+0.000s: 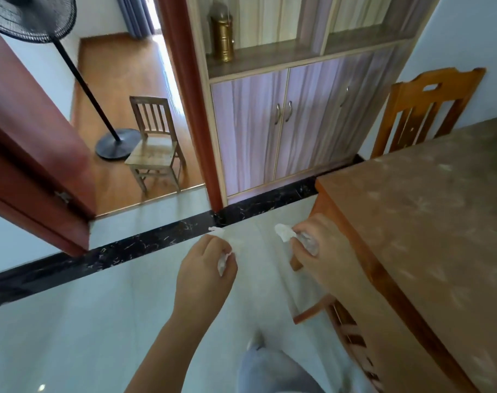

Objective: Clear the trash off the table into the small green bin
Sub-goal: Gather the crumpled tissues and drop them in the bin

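My left hand [206, 265] is held out over the pale tiled floor, its fingers closed on a crumpled white tissue [222, 265], with another white scrap [216, 230] showing just past its fingertips. To its right, close to the table's corner, my right hand [312, 251] grips a second white tissue [282, 232] together with a crumpled clear plastic piece [308, 243]. The table [428, 222], with a brown patterned top, fills the right side. No green bin is in view.
A wooden chair [423, 109] stands at the table's far end by the wall. Ahead is a cabinet [284, 123] with double doors. On the left, a red door [29, 154] opens onto a room with a small chair [153, 143] and a standing fan [80, 80].
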Tool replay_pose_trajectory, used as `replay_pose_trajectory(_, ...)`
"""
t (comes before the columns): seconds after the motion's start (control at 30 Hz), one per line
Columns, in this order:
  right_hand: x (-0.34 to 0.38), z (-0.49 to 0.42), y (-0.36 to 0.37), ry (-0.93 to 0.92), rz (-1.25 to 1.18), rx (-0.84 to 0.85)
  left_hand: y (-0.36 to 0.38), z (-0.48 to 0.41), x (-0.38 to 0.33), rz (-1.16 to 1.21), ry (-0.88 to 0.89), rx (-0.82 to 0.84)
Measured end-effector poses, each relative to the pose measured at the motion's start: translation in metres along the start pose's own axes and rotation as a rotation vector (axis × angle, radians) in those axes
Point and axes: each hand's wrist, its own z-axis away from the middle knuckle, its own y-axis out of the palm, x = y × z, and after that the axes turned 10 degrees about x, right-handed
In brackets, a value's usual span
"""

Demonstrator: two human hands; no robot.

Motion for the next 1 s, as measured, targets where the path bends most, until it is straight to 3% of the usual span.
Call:
replay_pose_trajectory(0.27,-0.046,-0.120,-0.020,0.041,0.001,-0.042,0.017,-0.140,0.005,-0.024,0.070,0.007)
replay_pose_trajectory(0.5,-0.104,-0.200,-0.032,0.210,0.092,-0.122,0.057,-0.279,0.009,-0.030,0.235,0.180)
replay_pose_trajectory(0.6,-0.128,-0.251,-0.034,0.241,0.239,-0.027,0.068,-0.349,0.010,-0.042,0.323,0.249)
replay_pose_trajectory(0.77,-0.130,-0.353,-0.060,0.316,0.114,-0.311,0.077,-0.464,0.004,-0.034,0.504,0.354)
replay_pose_trajectory(1.0,-0.193,-0.398,-0.095,0.479,0.131,-0.373,0.137,-0.572,-0.042,0.028,0.617,0.435)
